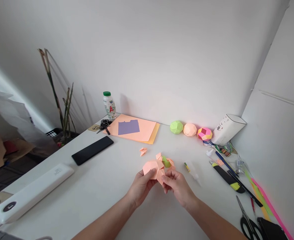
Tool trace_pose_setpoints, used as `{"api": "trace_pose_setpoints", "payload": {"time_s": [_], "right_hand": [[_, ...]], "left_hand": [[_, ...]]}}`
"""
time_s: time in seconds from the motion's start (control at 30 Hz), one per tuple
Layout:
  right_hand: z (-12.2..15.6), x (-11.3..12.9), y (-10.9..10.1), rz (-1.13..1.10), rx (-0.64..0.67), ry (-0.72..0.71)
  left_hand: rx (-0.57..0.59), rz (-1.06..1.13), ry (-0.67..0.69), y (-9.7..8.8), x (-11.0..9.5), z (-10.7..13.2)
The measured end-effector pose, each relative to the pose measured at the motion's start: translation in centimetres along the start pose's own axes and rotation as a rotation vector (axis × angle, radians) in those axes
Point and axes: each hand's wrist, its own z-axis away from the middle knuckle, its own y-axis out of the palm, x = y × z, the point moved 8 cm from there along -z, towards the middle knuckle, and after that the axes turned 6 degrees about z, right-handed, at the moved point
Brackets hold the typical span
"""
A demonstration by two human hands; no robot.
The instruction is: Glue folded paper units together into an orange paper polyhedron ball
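Note:
A peach folded-paper model (152, 166) is held between both hands above the white table. My left hand (140, 186) grips its left side, thumb on top and fingers beneath. On the right, my right hand (178, 186) pinches a lower flap of the same model between thumb and fingers. Just behind it lie more peach paper pieces with a green paper bit (166, 162); whether they join the held model I cannot tell. A small folded peach piece (143, 151) rests apart on the table, further back. Right of my right hand lies a glue tube (192, 171).
Peach paper sheets (147, 128) with a purple piece (128, 127) lie behind, beside a white bottle (109, 106). Paper balls (176, 127) line the wall. A cutter (227, 176) and scissors (248, 221) lie right; a black slab (92, 150) and white device (37, 191) left.

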Motion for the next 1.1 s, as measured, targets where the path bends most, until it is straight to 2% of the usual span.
{"api": "trace_pose_setpoints", "payload": {"time_s": [0.17, 0.37, 0.7, 0.97, 1.1], "right_hand": [[-0.1, -0.2, 0.1, -0.012, 0.032, -0.002], [-0.3, -0.1, 0.5, -0.062, 0.079, -0.016], [-0.5, -0.4, 0.2, -0.078, 0.059, 0.012], [-0.6, -1.0, 0.0, -0.059, 0.028, 0.037], [-0.5, -0.8, 0.1, -0.03, 0.034, 0.03]], "left_hand": [[-0.031, -0.006, 0.001, -0.6, 0.2, 0.0], [0.044, -0.024, -0.022, 0.0, 0.5, -0.2], [0.067, -0.031, -0.046, -0.1, 0.7, -0.1], [-0.066, -0.06, -0.046, -1.4, 1.0, -0.2], [-0.062, -0.059, -0.054, -1.3, 1.1, -0.2]]}}
